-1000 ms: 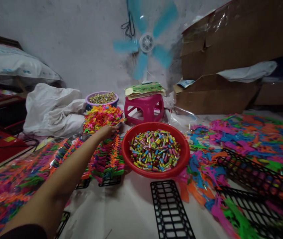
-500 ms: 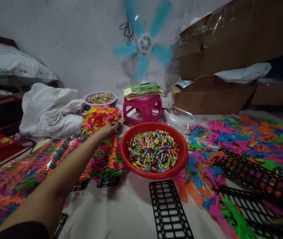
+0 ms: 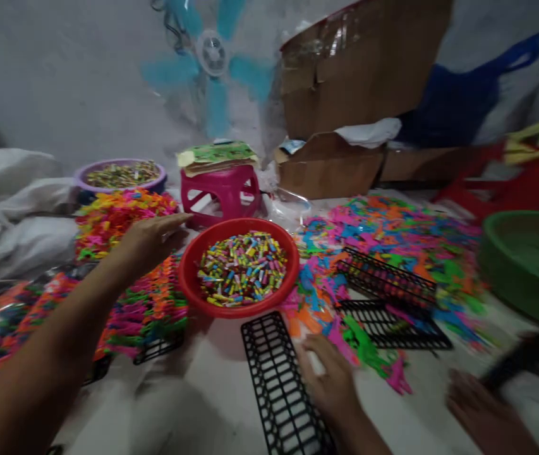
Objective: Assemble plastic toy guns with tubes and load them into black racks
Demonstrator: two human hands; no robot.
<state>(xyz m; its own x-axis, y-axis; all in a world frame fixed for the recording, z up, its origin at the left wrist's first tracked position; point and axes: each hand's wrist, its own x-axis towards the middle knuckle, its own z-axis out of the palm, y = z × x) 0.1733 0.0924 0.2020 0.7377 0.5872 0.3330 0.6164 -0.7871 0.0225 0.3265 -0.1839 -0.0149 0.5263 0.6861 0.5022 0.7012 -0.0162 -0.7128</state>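
My right hand [image 3: 328, 373] is beside the right edge of the long black plastic lattice tray [image 3: 278, 382], loosely curled with a pale gap showing between the digits; I see nothing in it, and cannot tell whether it touches the tray. My left hand [image 3: 158, 229] stretches its fingers nearly straight over the heap of small red, yellow and orange plastic pieces [image 3: 117, 208]; blur hides whether they pinch anything. For a sure hold, I would take the tray by its long side rail, thumb opposite fingers, with no fingertip through the openings. The tray's far end sits just beside the round red plastic basin [image 3: 188, 284], so I would draw it nearward first. Pale floor [image 3: 212, 392] lies to its left; loose flat bright plastic pieces [image 3: 368, 347] limit the right, as does a blurred limb [image 3: 475, 404], whose I cannot tell.
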